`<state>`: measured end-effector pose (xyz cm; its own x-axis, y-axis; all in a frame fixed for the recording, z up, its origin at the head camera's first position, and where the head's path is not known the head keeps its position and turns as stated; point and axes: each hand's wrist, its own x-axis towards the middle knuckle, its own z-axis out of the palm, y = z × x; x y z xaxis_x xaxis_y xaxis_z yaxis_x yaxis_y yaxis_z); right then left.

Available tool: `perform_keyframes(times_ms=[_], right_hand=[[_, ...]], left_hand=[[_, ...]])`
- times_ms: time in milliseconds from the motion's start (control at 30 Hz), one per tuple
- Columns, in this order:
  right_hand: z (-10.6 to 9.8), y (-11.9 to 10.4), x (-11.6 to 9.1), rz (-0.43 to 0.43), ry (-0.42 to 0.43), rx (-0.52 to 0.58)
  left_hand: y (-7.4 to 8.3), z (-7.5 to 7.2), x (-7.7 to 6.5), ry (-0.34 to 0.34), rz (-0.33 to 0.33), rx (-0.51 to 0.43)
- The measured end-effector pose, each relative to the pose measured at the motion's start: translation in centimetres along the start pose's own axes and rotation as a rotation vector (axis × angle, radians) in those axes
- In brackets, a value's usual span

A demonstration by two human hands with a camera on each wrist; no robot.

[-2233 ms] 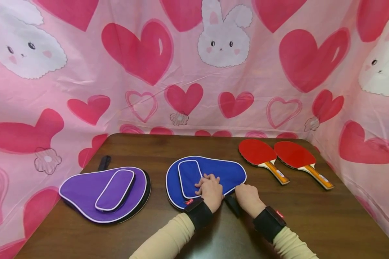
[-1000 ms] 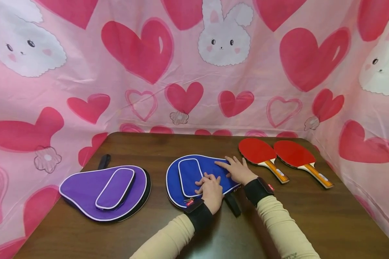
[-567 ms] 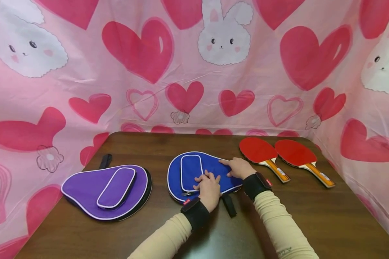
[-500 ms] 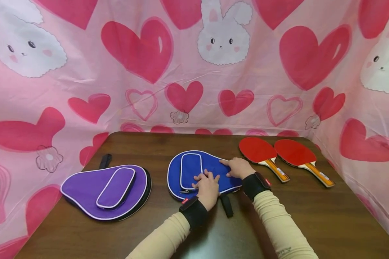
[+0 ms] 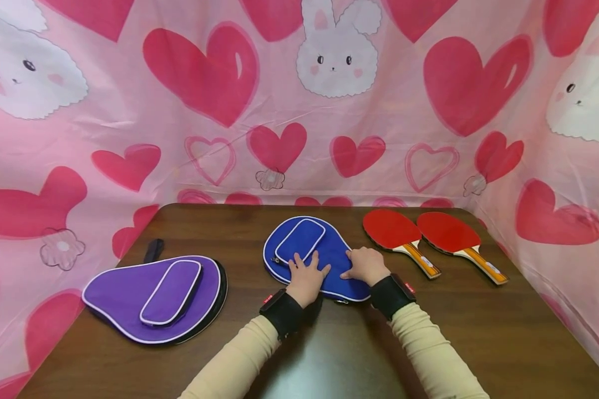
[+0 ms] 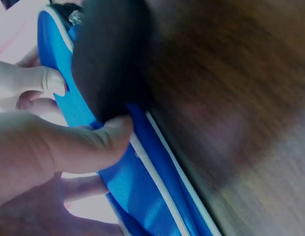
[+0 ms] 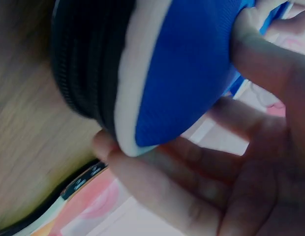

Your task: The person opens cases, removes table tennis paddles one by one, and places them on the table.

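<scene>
A blue table tennis bat case (image 5: 333, 249) with white piping lies at the middle of the table, its narrow end angled toward me and right. My left hand (image 5: 305, 281) rests on its near side, fingers spread beside the small zipped pocket (image 5: 299, 241). In the left wrist view the thumb lies at the piped edge, next to a black strap (image 6: 113, 59). My right hand (image 5: 365, 266) holds the narrow end, thumb on the blue face and fingers curled about the edge. The right wrist view shows the black zipped side (image 7: 88, 59) close up.
To the left lies a purple bat case (image 5: 125, 291) with its own pocket and a black strap (image 5: 153, 250). Two red table tennis bats, one nearer (image 5: 390, 228) and one farther right (image 5: 446, 231), lie at the back right. A pink heart-print curtain (image 5: 279, 105) surrounds the brown table.
My right hand has moved from the strap side onto the narrow end. The blue case has turned, its wide end going away and its narrow end nearer me. My left fingers have spread.
</scene>
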<state>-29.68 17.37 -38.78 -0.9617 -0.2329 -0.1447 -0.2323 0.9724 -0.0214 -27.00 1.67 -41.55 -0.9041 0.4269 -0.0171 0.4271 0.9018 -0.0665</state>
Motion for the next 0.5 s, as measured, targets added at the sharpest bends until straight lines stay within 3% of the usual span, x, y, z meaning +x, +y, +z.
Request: perform_keyframes(times_ms=[200,500], right_hand=[[0.5,-1.6,-0.9,0.075,0.042,0.049],[1.6,-3.6,-1.5,0.142,0.18,0.05]], left_hand=[[-0.2,-0.1,0.3,-0.014,-0.007,-0.044],[-0.2,0.7,0.7,0.034,-0.009,-0.077]])
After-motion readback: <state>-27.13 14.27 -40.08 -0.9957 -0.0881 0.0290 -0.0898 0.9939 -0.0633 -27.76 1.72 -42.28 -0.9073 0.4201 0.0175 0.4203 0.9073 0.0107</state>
